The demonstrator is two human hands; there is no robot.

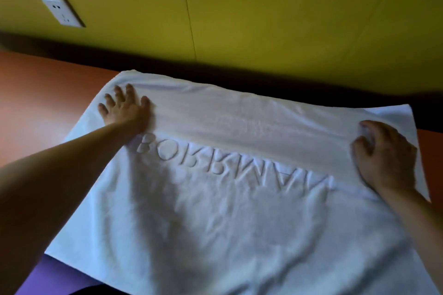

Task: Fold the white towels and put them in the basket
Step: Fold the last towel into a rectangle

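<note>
White terry is pressed under the left fingers (pixel 117 94), which are spread wide and flat near the towel's (pixel 239 211) far-left corner, at about 10 o'clock of the cloth. The left hand (pixel 124 109) grips nothing; it is judged to be pinning and smoothing that corner so the sheet stays put. The right fingers (pixel 366 136) are curled, at about 3 o'clock near the right edge; a bit of white cloth seems pinched beneath them, though the pinch is partly hidden by the right hand (pixel 386 155) itself. That hold is judged to be for tensioning the edge or starting a fold.

The towel is laid spread on the orange-brown tabletop (pixel 48 93), with its near edge hung over the front toward 6 o'clock. Its long axis cannot be told, since the near end runs out of frame; the visible width runs 9 to 3 o'clock, tilted slightly down to the right. The embossed lettering (pixel 230 163) is seen upside down, along that same line, so the towel's top is pointed toward the person.

No fold is seen yet. No basket is in view. A wall socket (pixel 62 12) is seen on the yellow wall (pixel 287 7) at 11 o'clock.
</note>
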